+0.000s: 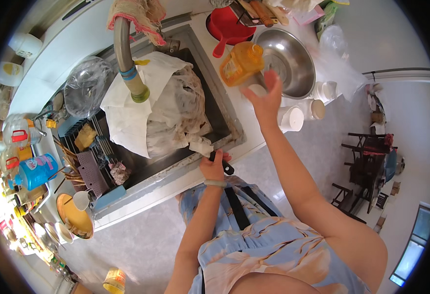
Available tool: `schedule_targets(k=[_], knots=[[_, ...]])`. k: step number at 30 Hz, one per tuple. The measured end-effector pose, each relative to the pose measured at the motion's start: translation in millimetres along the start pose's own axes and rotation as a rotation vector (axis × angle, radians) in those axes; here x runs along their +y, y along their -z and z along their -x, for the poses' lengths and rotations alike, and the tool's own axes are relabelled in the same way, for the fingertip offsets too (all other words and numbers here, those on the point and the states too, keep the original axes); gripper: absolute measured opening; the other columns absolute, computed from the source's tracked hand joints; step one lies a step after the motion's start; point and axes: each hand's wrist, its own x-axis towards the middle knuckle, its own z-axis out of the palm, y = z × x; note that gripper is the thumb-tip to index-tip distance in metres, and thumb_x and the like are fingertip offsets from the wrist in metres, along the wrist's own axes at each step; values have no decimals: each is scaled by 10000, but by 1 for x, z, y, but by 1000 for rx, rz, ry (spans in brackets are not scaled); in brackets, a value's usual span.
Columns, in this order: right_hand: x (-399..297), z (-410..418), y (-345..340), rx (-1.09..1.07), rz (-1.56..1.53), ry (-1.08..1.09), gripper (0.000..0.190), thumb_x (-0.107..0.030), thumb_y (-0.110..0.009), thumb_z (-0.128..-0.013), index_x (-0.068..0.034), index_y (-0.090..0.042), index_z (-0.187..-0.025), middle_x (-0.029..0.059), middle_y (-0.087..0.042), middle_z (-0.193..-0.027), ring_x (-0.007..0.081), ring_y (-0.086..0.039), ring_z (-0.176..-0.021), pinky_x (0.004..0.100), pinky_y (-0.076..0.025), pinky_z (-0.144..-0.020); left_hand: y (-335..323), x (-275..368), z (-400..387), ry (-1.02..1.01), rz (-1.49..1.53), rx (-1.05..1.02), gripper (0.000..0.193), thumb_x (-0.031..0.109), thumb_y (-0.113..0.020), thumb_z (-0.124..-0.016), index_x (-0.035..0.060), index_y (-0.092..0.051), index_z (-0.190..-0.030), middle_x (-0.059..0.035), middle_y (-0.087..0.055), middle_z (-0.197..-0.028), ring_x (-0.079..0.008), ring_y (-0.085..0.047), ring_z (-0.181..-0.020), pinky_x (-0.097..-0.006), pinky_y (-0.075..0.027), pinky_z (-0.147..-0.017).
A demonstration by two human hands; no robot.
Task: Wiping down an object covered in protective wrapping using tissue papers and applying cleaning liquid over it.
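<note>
My left hand [214, 167] is closed around the black handle [229, 169] of a pan at the front edge of the sink. White paper sheets [129, 117] and crumpled, brown-stained paper [178, 110] cover the pan, so its body is hidden. It rests in or over the metal sink [218, 99], under the faucet [124, 47]. My right hand [268, 95] is spread over the counter, holding nothing, its fingertips just short of an orange plastic bottle [236, 66] with a label. Beside that hand stand a steel basin [299, 55] and a white container [291, 118].
A red ladle-like pan [232, 27] lies behind the bottle. Left of the sink are a clear plastic-covered bowl [87, 86], a drying rack with chopsticks and a sponge [85, 136], a blue bottle [38, 170] and a yellow plate [73, 215]. A yellow bucket [114, 280] stands on the floor.
</note>
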Motion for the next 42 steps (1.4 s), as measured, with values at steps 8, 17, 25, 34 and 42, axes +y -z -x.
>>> schedule_targets(k=[8,17,25,34,42], knots=[[0,-33,-61,114,-198,-66,968,-246,-895,-549,0,-368,-1323,156,-475,-1281,264,-497,-1196,360,-396,-1022,-1,6,1,16,-17,38,167,88,-656,-891,-67,-595,-904,-163,-680,-734,-225,-674,-600,-316,-542,-552],[14,-39,-72,211,-133,-138,807,-239,-895,-574,-37,-438,-1209,128,-588,-1147,256,-590,-1066,358,-459,-940,-6,13,4,27,-96,46,189,118,-659,-890,-54,-582,-891,-166,-675,-731,-217,-661,-607,-329,-555,-588],[14,-40,-59,180,-39,-133,772,-247,-883,-580,-57,-463,-1200,147,-601,-1154,299,-606,-1064,375,-474,-914,-5,10,4,31,-86,41,175,98,-659,-892,-53,-574,-870,-162,-676,-724,-220,-670,-605,-327,-559,-580],[13,-27,-46,-20,-119,-45,865,-253,-887,-583,-38,-420,-1278,147,-548,-1199,286,-555,-1142,378,-430,-980,-5,10,3,36,-62,32,185,102,-662,-890,-53,-562,-870,-177,-675,-726,-233,-668,-600,-337,-558,-569],[-18,-42,-34,-138,-61,109,888,-235,-902,-571,-10,-440,-1295,137,-510,-1257,260,-526,-1173,364,-421,-1007,-1,7,1,28,-52,27,161,83,-662,-891,-56,-584,-872,-157,-676,-719,-225,-675,-595,-325,-566,-573]])
